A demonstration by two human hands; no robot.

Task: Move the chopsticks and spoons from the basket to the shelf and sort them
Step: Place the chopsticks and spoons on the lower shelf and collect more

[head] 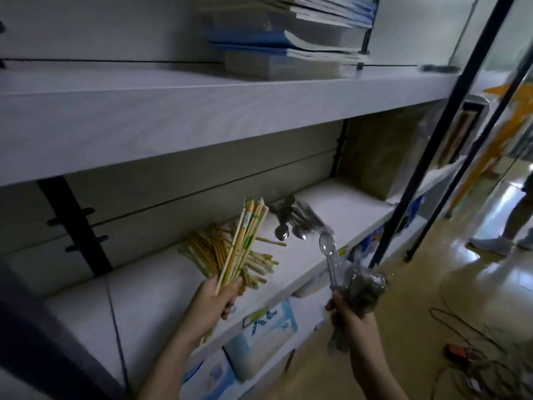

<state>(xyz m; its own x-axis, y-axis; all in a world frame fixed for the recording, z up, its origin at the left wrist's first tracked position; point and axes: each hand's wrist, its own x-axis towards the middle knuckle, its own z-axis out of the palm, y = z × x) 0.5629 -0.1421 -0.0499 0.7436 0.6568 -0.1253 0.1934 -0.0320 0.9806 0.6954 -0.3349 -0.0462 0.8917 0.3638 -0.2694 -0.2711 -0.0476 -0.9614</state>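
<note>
My left hand (220, 298) grips a bundle of wrapped bamboo chopsticks (245, 235), held upright over the white shelf (150, 298). Behind it a loose pile of chopsticks (259, 261) lies on the shelf. Further right on the same board lies a heap of wrapped spoons (297, 220). My right hand (350, 319) holds a clear plastic spoon (328, 249) together with a crumpled bunch of wrapped spoons (364, 290), in front of the shelf's edge. No basket is in view.
A white shelf board (202, 111) above carries stacked blue and white folders (291, 39). Tissue packs (259, 336) sit on the lower level. A black upright post (427, 154) stands at the right. Cables (476, 356) lie on the floor, and a person's legs (516, 215) stand far right.
</note>
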